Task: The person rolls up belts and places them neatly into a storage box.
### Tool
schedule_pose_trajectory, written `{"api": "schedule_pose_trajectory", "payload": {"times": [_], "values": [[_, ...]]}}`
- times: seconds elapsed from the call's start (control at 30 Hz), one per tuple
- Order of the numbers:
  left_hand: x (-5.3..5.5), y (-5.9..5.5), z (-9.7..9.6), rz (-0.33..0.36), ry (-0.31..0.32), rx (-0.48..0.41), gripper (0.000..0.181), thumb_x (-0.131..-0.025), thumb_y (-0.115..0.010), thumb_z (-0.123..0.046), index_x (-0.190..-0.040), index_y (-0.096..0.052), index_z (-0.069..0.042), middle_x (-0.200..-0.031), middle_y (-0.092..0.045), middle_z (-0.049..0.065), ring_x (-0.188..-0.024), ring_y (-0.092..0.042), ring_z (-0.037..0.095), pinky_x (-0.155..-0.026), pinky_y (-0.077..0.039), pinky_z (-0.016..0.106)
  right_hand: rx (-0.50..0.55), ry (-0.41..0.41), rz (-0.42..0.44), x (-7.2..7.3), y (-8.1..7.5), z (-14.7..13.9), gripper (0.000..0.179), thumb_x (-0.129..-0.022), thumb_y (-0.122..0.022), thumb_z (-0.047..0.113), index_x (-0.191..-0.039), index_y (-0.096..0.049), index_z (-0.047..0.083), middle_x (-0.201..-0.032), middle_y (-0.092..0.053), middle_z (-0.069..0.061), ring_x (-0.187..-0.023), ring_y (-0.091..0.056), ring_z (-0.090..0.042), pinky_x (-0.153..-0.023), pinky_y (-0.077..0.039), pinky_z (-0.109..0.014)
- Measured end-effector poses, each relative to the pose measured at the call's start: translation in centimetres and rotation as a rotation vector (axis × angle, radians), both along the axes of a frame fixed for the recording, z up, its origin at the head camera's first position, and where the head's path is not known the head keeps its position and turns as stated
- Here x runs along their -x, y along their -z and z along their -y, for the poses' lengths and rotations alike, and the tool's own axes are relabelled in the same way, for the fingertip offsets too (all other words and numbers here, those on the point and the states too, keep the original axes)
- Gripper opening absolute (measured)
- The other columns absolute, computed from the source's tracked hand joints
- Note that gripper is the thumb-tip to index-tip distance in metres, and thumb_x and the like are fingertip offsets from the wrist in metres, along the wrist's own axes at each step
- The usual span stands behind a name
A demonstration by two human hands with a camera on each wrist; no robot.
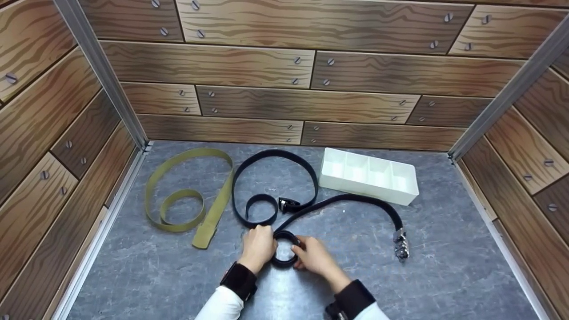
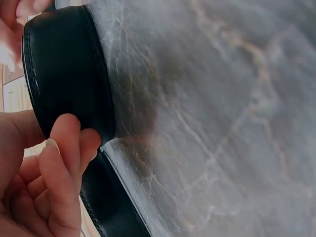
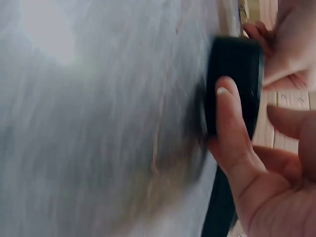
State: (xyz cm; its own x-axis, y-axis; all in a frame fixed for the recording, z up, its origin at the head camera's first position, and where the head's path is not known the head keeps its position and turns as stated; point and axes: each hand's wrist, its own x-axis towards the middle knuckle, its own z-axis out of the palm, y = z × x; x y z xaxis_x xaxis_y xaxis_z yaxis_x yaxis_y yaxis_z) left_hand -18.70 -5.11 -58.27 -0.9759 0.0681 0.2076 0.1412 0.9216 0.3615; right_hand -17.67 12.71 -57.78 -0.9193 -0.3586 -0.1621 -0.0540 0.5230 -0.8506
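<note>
A black leather belt point(image 1: 351, 198) with stitched edges lies on the grey floor, its silver buckle point(image 1: 401, 244) at the right end. Its other end is wound into an upright-edged coil point(image 1: 284, 265) between both hands. My left hand point(image 1: 259, 246) pinches the left side of this coil with thumb and fingers. At the coil's right side, my right hand point(image 1: 316, 257) holds it, a finger lying along the outer face point(image 3: 234, 59) in the right wrist view. From the left wrist view, the belt strip point(image 2: 111, 197) runs away from the coil beneath the left fingers.
An olive webbing belt point(image 1: 151, 191) lies loosely looped at left. Beyond my hands, a second black belt point(image 1: 274, 153) with a dark buckle point(image 1: 289, 204) forms a loop. A white four-slot tray point(image 1: 369, 189) stands back right. Wood-patterned walls point(image 1: 249, 66) enclose the area.
</note>
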Motion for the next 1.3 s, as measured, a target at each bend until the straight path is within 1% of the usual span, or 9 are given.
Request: {"api": "schedule_pose_trajectory", "payload": {"times": [0.17, 0.37, 0.47, 0.6, 0.7, 0.87, 0.97, 1.1, 1.3], "values": [[0.0, -0.2, 0.3, 0.009, 0.045, 0.001, 0.018, -0.072, -0.078, -0.017, -0.068, -0.065, -0.005, -0.073, -0.068, 0.016, -0.065, -0.066, 0.038, -0.052, -0.049, 0.049, -0.097, 0.035, -0.097, 0.2, 0.0, 0.9, 0.031, -0.093, -0.055, -0.003, -0.123, -0.061, -0.007, -0.065, -0.064, -0.011, -0.043, -0.062, -0.019, -0.039, -0.049, -0.029], [-0.1, -0.4, 0.4, 0.043, 0.123, -0.027, 0.022, -0.083, -0.074, -0.021, -0.073, -0.068, -0.003, -0.075, -0.068, 0.017, -0.068, -0.067, 0.037, -0.055, -0.051, 0.048, -0.245, 0.020, -0.190, 0.4, -0.2, 1.0, 0.032, -0.090, -0.059, -0.003, -0.122, -0.064, -0.005, -0.092, -0.067, -0.028, -0.041, -0.056, -0.009, -0.039, -0.046, -0.025], [0.0, -0.4, 0.4, 0.061, 0.165, -0.065, 0.023, -0.087, -0.072, -0.020, -0.073, -0.068, -0.003, -0.074, -0.068, 0.016, -0.068, -0.068, 0.037, -0.056, -0.051, 0.046, -0.315, -0.006, -0.250, 0.6, -0.1, 0.9, 0.032, -0.088, -0.061, -0.002, -0.120, -0.066, -0.002, -0.099, -0.067, -0.026, -0.059, -0.064, -0.017, -0.053, -0.053, -0.031], [0.2, -0.4, 0.3, 0.064, 0.208, -0.073, 0.023, -0.086, -0.072, -0.018, -0.068, -0.065, -0.005, -0.072, -0.067, 0.015, -0.068, -0.068, 0.035, -0.057, -0.052, 0.044, -0.378, -0.045, -0.328, 0.8, 0.0, 0.6, 0.031, -0.087, -0.062, -0.001, -0.117, -0.070, 0.002, -0.094, -0.067, -0.017, -0.084, -0.065, -0.029, -0.071, -0.054, -0.042], [0.4, -0.3, 0.1, 0.027, 0.229, -0.046, 0.021, -0.084, -0.074, -0.015, -0.068, -0.065, -0.004, -0.070, -0.066, 0.015, -0.066, -0.067, 0.035, -0.057, -0.052, 0.043, -0.384, -0.061, -0.361, 0.8, 0.1, 0.3, 0.032, -0.089, -0.061, 0.000, -0.120, -0.068, 0.001, -0.095, -0.066, -0.016, -0.087, -0.065, -0.032, -0.076, -0.054, -0.045], [0.4, -0.1, 0.0, -0.006, 0.233, -0.025, 0.019, -0.082, -0.074, -0.014, -0.068, -0.066, -0.003, -0.070, -0.066, 0.015, -0.066, -0.067, 0.036, -0.058, -0.053, 0.044, -0.334, -0.018, -0.314, 0.2, 0.1, -0.1, 0.030, -0.090, -0.063, 0.003, -0.119, -0.065, -0.005, -0.104, -0.066, -0.020, -0.095, -0.065, -0.034, -0.084, -0.053, -0.046], [0.4, -0.1, 0.0, 0.010, 0.225, -0.045, 0.020, -0.082, -0.074, -0.014, -0.068, -0.066, -0.003, -0.070, -0.066, 0.015, -0.066, -0.067, 0.036, -0.058, -0.053, 0.044, -0.276, 0.021, -0.233, -0.1, 0.0, -0.1, 0.031, -0.090, -0.063, 0.003, -0.119, -0.064, -0.007, -0.105, -0.065, -0.023, -0.076, -0.068, -0.025, -0.068, -0.056, -0.037], [0.5, -0.2, 0.1, 0.046, 0.211, -0.076, 0.020, -0.082, -0.074, -0.014, -0.067, -0.066, -0.004, -0.071, -0.067, 0.015, -0.066, -0.068, 0.035, -0.058, -0.054, 0.043, -0.229, 0.048, -0.160, -0.3, 0.0, 0.0, 0.032, -0.092, -0.059, -0.001, -0.123, -0.063, -0.006, -0.104, -0.065, -0.027, -0.046, -0.058, -0.010, -0.043, -0.048, -0.025], [0.7, -0.3, 0.0, 0.029, 0.219, -0.069, 0.016, -0.080, -0.074, -0.012, -0.069, -0.065, -0.003, -0.072, -0.067, 0.016, -0.066, -0.068, 0.036, -0.056, -0.053, 0.043, -0.256, 0.060, -0.147, 0.0, -0.2, 0.3, 0.036, -0.091, -0.059, -0.001, -0.127, -0.061, -0.005, -0.108, -0.062, -0.030, -0.044, -0.055, -0.008, -0.040, -0.046, -0.024]]}}
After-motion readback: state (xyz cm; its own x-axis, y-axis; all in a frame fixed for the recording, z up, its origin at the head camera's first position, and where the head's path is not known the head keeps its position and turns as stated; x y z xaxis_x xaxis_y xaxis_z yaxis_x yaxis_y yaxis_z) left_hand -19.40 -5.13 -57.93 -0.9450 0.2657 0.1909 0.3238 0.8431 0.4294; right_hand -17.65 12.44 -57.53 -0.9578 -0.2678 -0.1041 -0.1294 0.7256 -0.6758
